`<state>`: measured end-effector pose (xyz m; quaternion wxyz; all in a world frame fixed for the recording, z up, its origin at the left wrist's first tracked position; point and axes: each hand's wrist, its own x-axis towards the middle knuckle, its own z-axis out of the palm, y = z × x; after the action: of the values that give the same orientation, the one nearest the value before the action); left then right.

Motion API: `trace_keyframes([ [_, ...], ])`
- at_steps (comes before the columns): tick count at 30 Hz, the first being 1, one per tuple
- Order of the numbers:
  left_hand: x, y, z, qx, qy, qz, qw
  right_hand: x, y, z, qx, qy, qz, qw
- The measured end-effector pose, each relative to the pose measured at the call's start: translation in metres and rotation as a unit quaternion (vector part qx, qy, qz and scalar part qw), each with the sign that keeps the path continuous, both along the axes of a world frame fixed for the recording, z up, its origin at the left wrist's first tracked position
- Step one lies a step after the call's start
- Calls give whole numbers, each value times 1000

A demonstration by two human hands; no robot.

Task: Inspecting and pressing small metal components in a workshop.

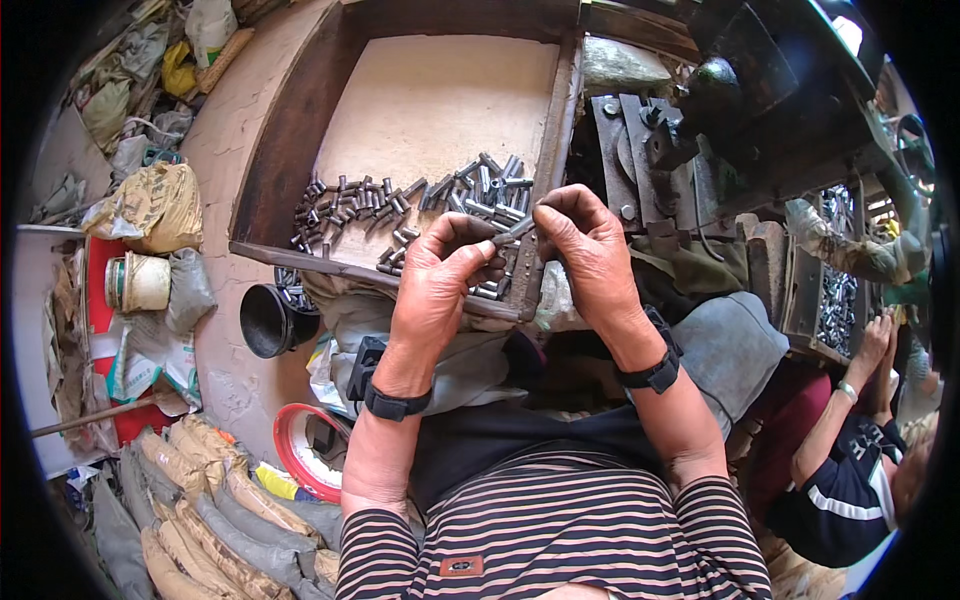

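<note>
A short grey metal tube point(516, 231) spans the gap between my two hands. Its left end is pinched by the thumb and fingers of my left hand point(440, 262), and the fingertips of my right hand point(590, 240) close on its other end. Both hands are over the near right corner of a wooden tray point(285, 150). Inside, a heap of similar metal pieces point(350, 205) covers the near part of the pale bottom. Shinier tubes point(490, 185) lie in the heap just beyond my hands. My fingers hide some of the pieces beneath them.
A dark greasy machine point(645, 160) stands right of the tray. At far right, a co-worker's hands point(875, 345) are beside another tray of metal pieces point(838, 270). A black bucket point(270, 325), a red-rimmed round container point(290, 450) and stacked sacks point(220, 510) stand to my left.
</note>
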<state>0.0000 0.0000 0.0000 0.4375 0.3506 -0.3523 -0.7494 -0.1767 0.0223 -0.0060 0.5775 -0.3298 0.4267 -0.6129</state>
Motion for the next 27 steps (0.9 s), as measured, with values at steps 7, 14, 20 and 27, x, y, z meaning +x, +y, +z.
trace_keyframes([
  [7, -3, 0, -5, -17, -13, 29, 999, -6, 5, -3, 27, -49, 41, 998],
  [14, -4, 5, 2, -106, -107, 34, 988, -9, 11, -9, 44, -61, 56, 996],
  [20, -3, 7, 4, -99, -119, 29, 988, -10, 14, -7, 16, 5, 53, 998],
  [27, -3, 6, 3, -155, -195, 13, 969, -19, 16, -9, 61, -53, 85, 993],
])
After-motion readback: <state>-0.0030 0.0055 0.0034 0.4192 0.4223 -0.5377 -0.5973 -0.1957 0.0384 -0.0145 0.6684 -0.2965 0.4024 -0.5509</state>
